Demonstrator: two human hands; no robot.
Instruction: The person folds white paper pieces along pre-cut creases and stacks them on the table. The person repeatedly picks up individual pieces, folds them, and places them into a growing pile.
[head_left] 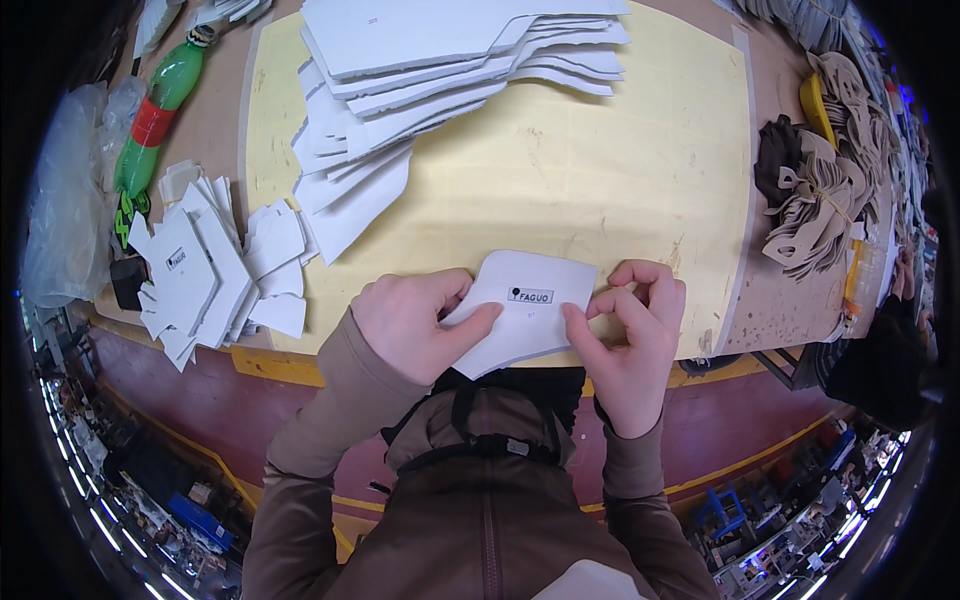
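Both thumbs are pinching a white cut piece (522,312) at the near edge of the yellow mat (640,170); the left hand (415,322) is gripping its left edge, the right hand (632,335) its right edge, fingers curled underneath. Pressing unevenly could be creasing the thin sheet or skewing the small white rectangular label (530,295) with dark print sitting near its middle. Left of the mat, a loose pile (205,275) of similar pieces is lying, one showing the same label. Farther back, a big white stack (440,70) is fanning out; a green bottle (160,105) with a red band is lying at far left
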